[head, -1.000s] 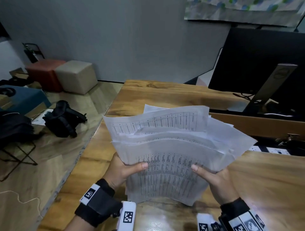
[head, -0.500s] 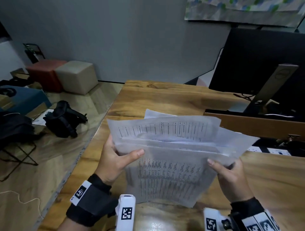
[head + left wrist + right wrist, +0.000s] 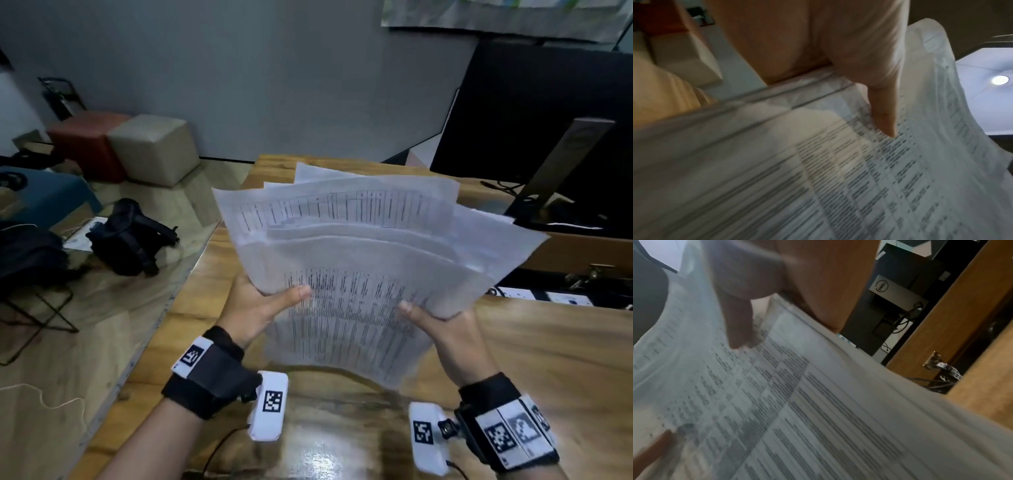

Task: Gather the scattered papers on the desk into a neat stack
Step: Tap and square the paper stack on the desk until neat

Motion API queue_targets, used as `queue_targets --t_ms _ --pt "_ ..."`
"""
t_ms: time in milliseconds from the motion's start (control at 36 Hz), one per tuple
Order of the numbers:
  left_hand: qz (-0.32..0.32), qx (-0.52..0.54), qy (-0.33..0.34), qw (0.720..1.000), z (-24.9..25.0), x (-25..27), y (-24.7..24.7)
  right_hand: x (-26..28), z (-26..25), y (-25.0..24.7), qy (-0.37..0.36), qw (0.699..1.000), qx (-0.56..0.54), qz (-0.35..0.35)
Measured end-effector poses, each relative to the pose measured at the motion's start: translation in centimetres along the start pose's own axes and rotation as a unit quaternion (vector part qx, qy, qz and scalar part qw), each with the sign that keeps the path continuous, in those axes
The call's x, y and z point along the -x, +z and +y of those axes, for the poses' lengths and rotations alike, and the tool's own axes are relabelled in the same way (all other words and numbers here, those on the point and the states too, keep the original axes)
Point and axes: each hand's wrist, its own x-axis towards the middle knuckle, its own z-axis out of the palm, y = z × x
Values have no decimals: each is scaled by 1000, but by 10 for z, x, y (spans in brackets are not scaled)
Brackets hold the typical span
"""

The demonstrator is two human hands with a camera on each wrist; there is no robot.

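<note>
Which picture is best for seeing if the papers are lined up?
The head view: it shows the whole bundle of papers, edges fanned out unevenly, held between the left hand and right hand. Both wrist views show only blurry printed sheets close up, under a thumb.

Papers (image 3: 363, 274) above desk (image 3: 548, 359), monitor (image 3: 548, 113) behind

Left hand (image 3: 255, 306) at 8 o'clock and right hand (image 3: 445, 334) at 4 o'clock grip the papers (image 3: 370, 274), thumbs on top, pointing inward; both wrists strapped.
</note>
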Motion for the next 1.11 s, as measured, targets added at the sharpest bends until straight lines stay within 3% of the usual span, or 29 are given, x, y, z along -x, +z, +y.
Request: queue_targets --t_ms 278,417,500,611,694,833,1000,1111 --pt "8 18 58 998 7 0 10 -1 -6 1 -26 1000 -7 3" --pt "14 28 49 998 7 0 8 -4 -7 3 -22 1000 -4 0" --pt "2 48 25 999 3 -2 -4 -8 -2 -15 19 999 -32 -18" --pt "-33 60 -45 997 -11 3 -6 -3 14 -21 117 987 -18 -104" --pt "-45 26 -41 998 -13 6 3 -2 20 -9 135 984 13 -118" --pt "-6 -9 14 1000 0 7 12 -3 14 -3 84 995 51 -28" --pt "7 2 58 998 11 7 6 4 2 -2 5 1000 -19 -12" --pt "3 30 49 998 4 8 -1 5 9 -8 10 999 -50 -5"
